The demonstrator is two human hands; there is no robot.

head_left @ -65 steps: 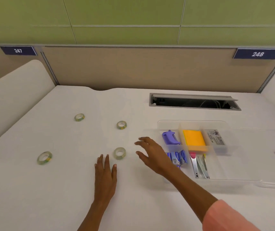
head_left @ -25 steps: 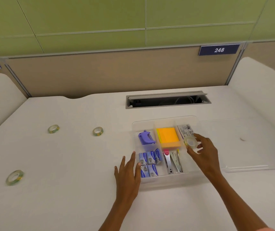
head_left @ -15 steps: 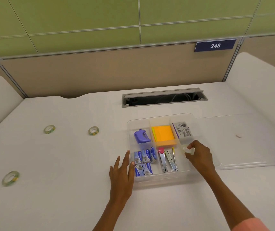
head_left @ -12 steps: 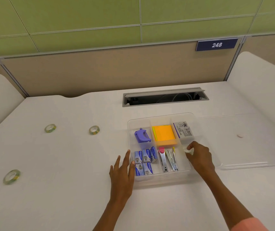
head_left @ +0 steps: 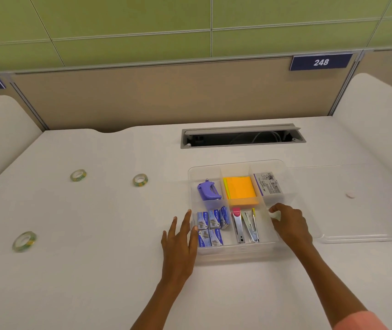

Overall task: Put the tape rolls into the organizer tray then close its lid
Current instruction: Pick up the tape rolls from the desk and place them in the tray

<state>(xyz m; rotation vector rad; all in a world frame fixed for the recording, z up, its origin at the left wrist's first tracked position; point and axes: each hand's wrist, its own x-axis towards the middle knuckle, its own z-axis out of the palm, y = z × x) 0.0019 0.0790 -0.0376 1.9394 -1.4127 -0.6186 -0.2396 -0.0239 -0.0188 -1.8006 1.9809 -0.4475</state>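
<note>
One white bench (head_left: pixel 95 282) carries everything. One clear organizer tray (head_left: pixel 237 164) sits on it, its one lid (head_left: pixel 356 210) lying flat, open, to the right. Two hands: the left hand (head_left: pixel 180 244) rests spread and flat against the tray's left wall; the right hand (head_left: pixel 290 225), inside the tray's right compartment, is curled around one tape roll (head_left: pixel 276 215), mostly hidden. Three tape rolls lie loose on the bench, well apart from the tray: (head_left: pixel 24 241), (head_left: pixel 78 175), (head_left: pixel 140 180). Five blue staple boxes (head_left: pixel 210 228), two staplers (head_left: pixel 245 226), one orange note pad (head_left: pixel 240 189).
</note>
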